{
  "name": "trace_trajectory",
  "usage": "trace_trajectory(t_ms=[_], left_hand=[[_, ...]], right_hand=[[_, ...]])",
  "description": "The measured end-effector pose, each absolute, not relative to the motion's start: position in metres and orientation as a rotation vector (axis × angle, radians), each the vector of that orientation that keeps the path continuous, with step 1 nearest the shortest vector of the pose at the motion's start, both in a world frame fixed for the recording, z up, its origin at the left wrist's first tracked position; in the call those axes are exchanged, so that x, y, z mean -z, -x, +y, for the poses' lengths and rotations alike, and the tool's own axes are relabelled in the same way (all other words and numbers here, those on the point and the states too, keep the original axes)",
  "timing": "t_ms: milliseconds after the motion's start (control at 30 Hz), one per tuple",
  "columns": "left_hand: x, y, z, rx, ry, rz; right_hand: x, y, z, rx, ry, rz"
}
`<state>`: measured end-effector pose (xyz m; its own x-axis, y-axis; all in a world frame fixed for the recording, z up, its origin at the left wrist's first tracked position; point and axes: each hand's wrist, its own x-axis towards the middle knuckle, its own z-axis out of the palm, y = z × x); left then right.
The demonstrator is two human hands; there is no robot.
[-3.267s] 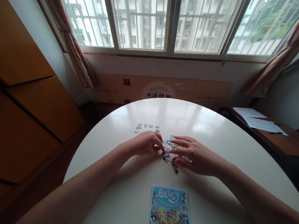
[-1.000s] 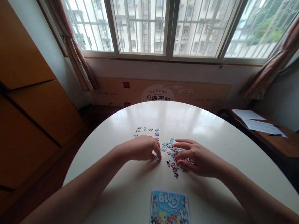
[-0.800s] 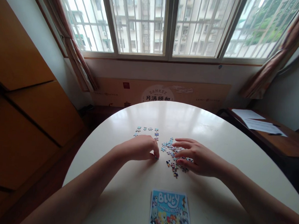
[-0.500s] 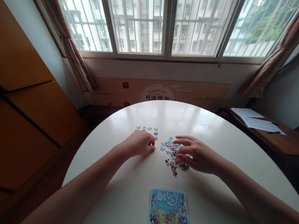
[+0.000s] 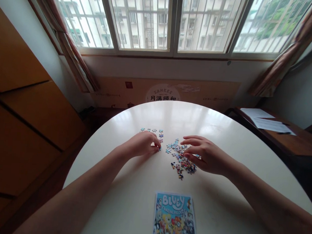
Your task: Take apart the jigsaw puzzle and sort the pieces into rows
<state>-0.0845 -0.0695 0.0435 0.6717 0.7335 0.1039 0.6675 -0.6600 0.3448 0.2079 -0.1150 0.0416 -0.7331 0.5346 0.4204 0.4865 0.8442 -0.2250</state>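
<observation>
My left hand [image 5: 143,143] is palm down, knuckles arched, forearm angled forward and inward. Thumb and index finger are pinched together on a small puzzle piece [image 5: 160,149], partly hidden by the fingertips. My right hand [image 5: 207,153] mirrors this approach, palm down, fingers spread and loosely curved, gripping nothing; its fingertips are over the right side of the loose-piece pile [image 5: 181,162]. The pile lies between both hands. Just beyond the left hand is a row of separate pieces [image 5: 154,130], with a short column descending toward its fingertips. Nearer to me than either hand, the "Bluey" picture sheet [image 5: 175,219] lies between the forearms on the white table [image 5: 130,206].
</observation>
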Motion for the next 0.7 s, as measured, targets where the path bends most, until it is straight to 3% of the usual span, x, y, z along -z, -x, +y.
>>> trace_trajectory(t_ms=[400,700], left_hand=[[-0.052,0.079,-0.077,-0.454,-2.719,0.985],[-0.068,0.055,-0.108,-0.147,-2.693,0.748]], right_hand=[[-0.042,-0.199,-0.126,-0.205,0.644,-2.668],[-0.051,-0.194,-0.13,-0.303,0.643,-2.684]])
